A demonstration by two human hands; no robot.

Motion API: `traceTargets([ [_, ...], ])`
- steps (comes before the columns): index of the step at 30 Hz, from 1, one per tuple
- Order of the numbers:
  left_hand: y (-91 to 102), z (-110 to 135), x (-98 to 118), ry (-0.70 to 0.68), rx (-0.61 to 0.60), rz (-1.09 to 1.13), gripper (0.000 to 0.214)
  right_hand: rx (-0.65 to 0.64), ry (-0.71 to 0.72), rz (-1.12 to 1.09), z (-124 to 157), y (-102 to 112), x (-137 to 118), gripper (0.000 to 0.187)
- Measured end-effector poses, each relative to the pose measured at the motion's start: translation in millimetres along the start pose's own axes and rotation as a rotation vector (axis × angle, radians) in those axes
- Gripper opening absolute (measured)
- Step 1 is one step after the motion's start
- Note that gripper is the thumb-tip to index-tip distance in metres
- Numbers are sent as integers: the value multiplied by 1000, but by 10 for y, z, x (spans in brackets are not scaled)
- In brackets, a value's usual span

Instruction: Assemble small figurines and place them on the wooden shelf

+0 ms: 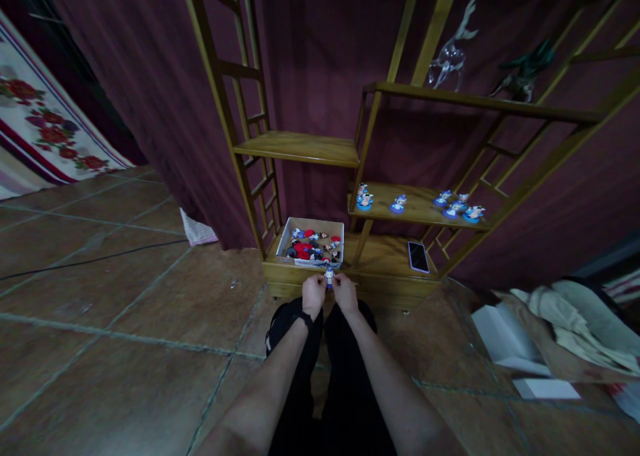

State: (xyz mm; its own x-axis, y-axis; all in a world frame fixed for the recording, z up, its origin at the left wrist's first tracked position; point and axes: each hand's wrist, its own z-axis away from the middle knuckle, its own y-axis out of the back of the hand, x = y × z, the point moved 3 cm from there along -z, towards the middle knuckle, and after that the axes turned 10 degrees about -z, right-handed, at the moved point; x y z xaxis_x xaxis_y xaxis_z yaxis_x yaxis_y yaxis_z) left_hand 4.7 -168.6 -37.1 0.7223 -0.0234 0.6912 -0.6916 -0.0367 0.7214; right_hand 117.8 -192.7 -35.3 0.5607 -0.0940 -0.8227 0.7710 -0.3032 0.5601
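Observation:
My left hand point(313, 292) and my right hand point(344, 291) are held together just in front of a wooden shelf unit, fingers pinched on a small blue and white figurine point(329, 277) between them. Right behind the hands a white box point(293, 230) sits on the lowest shelf, filled with several small red, blue and dark figurines. Several matching blue and white figurines point(399, 205) stand in a row on the middle right shelf point(420, 211).
A phone point(418, 257) lies on the bottom shelf right of the box. A glass deer point(451, 51) and a dark figure point(525, 73) stand on the top shelf. Papers and cloth point(550, 323) lie on the tiled floor at right. A dark red curtain hangs behind.

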Motion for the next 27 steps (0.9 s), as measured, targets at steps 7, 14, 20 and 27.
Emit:
traceTargets([
  [7, -3, 29, 19, -83, 18, 62, 19, 40, -1, -21, -19, 36, 3, 20],
  [14, 8, 24, 12, -57, 24, 122, 20, 65, 45, -114, -18, 48, 11, 24],
  [20, 18, 48, 28, -63, 20, 60, 20, 60, 41, -109, -24, 15, 33, 23],
  [27, -6, 73, 35, -90, 12, 36, 21, 68, 21, -91, -14, 48, 14, 22],
])
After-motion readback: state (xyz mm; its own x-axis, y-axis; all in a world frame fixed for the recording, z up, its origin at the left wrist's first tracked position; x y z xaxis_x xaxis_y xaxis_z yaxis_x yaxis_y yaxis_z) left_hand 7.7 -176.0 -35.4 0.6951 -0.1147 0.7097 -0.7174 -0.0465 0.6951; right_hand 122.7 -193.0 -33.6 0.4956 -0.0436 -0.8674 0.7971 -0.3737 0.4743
